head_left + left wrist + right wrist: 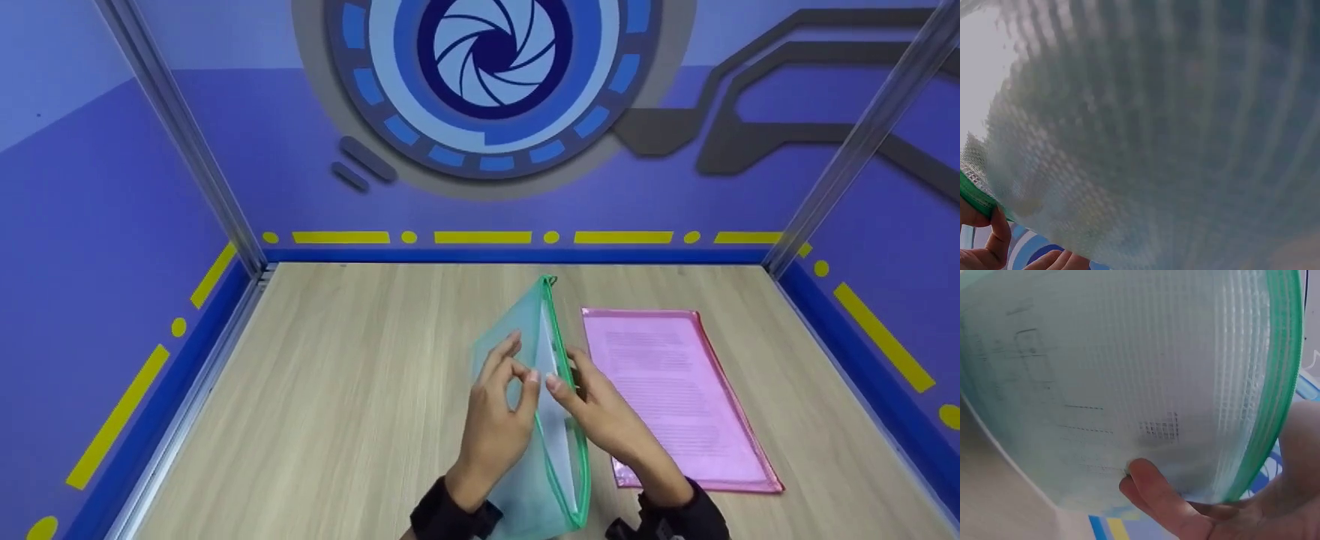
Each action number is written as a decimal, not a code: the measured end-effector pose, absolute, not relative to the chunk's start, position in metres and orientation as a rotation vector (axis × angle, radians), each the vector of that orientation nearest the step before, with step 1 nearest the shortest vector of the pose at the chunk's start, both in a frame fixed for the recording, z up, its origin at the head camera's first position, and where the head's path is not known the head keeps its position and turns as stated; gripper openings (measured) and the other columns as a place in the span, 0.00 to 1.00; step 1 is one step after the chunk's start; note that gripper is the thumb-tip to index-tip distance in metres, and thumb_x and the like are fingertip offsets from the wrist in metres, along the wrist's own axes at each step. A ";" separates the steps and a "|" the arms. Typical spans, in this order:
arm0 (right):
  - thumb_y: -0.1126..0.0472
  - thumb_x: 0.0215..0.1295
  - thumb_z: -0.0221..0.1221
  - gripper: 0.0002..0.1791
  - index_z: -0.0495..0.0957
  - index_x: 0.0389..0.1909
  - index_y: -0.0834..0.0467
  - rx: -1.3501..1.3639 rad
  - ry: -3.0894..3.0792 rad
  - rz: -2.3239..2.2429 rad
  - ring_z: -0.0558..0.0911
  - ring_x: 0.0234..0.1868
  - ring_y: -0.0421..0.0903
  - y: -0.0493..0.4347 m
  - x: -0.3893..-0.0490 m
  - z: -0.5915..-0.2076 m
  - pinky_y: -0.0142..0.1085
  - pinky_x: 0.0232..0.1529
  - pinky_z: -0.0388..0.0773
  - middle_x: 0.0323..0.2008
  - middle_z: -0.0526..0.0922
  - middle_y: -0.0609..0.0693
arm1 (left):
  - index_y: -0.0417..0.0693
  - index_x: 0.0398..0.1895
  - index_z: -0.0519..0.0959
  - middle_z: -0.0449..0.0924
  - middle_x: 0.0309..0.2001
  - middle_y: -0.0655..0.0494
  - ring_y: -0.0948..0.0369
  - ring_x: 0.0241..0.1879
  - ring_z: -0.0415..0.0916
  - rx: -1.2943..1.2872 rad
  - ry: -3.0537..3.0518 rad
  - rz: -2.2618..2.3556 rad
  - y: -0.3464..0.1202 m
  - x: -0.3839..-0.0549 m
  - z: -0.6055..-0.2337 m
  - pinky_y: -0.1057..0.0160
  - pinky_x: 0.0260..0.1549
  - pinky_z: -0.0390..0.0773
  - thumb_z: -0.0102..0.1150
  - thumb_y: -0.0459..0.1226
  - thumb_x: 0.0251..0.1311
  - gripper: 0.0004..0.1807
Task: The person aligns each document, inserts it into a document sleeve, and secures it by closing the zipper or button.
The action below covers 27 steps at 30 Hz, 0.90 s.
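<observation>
A translucent green zip pouch [517,495] stands on its side near the middle of the table, its green-zippered mouth parted. White paper [556,450] shows inside the opening. My left hand [495,424] pinches the left panel's edge between thumb and index finger, the other fingers lying along the outside. On the opposite edge my right hand [611,416] grips the panel, thumb on the inner side and fingers behind. The right wrist view shows fingertips [1157,481] against the pouch's mesh-patterned outer face, with printed marks visible through it. The pouch fills most of the left wrist view.
A pink zip pouch [664,412] with a printed sheet inside lies flat on the wooden table [337,390], just right of the green one. Blue-purple panels [247,150] and metal posts [184,135] bound the table at the back and sides.
</observation>
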State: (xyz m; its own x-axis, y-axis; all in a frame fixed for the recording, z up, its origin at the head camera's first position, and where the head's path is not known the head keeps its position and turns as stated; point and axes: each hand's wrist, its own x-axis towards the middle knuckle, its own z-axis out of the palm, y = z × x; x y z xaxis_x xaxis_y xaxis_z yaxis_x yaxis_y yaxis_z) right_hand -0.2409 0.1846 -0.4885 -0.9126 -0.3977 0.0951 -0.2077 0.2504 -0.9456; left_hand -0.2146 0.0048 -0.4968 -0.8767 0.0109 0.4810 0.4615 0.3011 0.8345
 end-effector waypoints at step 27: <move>0.69 0.84 0.49 0.30 0.59 0.82 0.57 -1.133 2.167 -1.568 0.85 0.58 0.57 0.216 -0.229 -0.459 0.47 0.52 0.85 0.69 0.76 0.61 | 0.50 0.81 0.63 0.68 0.76 0.52 0.54 0.77 0.63 -0.378 -2.283 -1.411 -0.075 -0.249 -0.494 0.44 0.73 0.64 0.67 0.54 0.70 0.42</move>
State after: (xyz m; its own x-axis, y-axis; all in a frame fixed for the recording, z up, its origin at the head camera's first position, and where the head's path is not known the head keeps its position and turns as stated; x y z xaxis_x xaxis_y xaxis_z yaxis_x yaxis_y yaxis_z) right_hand -0.2295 0.2161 -0.4588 -0.6721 -0.7006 0.2398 -0.4471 0.1257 -0.8856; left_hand -0.2492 -0.0754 -0.4938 -0.8715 0.0071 0.4904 0.4418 0.4456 0.7786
